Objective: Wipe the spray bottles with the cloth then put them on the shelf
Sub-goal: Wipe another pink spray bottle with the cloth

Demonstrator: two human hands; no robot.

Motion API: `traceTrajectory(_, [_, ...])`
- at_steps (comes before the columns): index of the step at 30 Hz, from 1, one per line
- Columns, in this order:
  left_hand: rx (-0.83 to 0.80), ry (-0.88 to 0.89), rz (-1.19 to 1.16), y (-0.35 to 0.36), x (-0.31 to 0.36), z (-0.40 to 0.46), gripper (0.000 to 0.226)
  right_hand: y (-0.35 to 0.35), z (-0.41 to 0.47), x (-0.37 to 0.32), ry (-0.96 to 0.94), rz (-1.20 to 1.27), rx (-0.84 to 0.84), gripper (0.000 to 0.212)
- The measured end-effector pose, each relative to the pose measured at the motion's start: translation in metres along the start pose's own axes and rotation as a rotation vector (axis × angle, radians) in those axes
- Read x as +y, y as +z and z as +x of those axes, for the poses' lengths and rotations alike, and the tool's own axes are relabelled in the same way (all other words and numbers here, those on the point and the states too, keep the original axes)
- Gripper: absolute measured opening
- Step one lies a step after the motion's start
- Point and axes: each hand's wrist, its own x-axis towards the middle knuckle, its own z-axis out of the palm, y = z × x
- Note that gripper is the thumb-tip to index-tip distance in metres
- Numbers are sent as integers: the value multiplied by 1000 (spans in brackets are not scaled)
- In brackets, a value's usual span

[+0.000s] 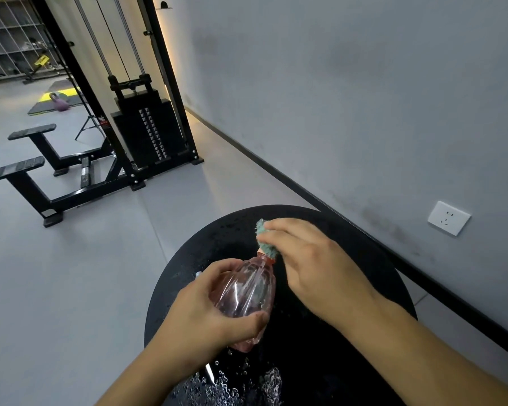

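Standing near a grey wall [349, 83], a round black table [364, 273] sat wet; above it the left hand [200, 312] gripped a tilted pink spray bottle [244, 291], while right hand [314, 268] fingers pinched a teal cloth [265, 238] over its top.

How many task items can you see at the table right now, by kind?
Pink spray bottle: 1, held by the left hand
Teal cloth: 1, pinched by the right hand at the bottle's top
Total: 2
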Motion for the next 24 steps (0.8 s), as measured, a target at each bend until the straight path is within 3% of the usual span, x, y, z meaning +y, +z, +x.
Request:
traceTrajectory(6, [9,-26,-76,-7,4,2,76,-11,6,18,128,7,94,41])
traceTrajectory(12, [26,-17,-108,-2,5,3,78,1,-2,2,-41,28,57,42])
traceTrajectory(18, [39,-70,-192,-8,4,4,80,-14,1,24,112,39,167,40])
traceTrajectory(24, [72,-42,-214,-6,5,5,82,-7,-1,21,71,27,115,45])
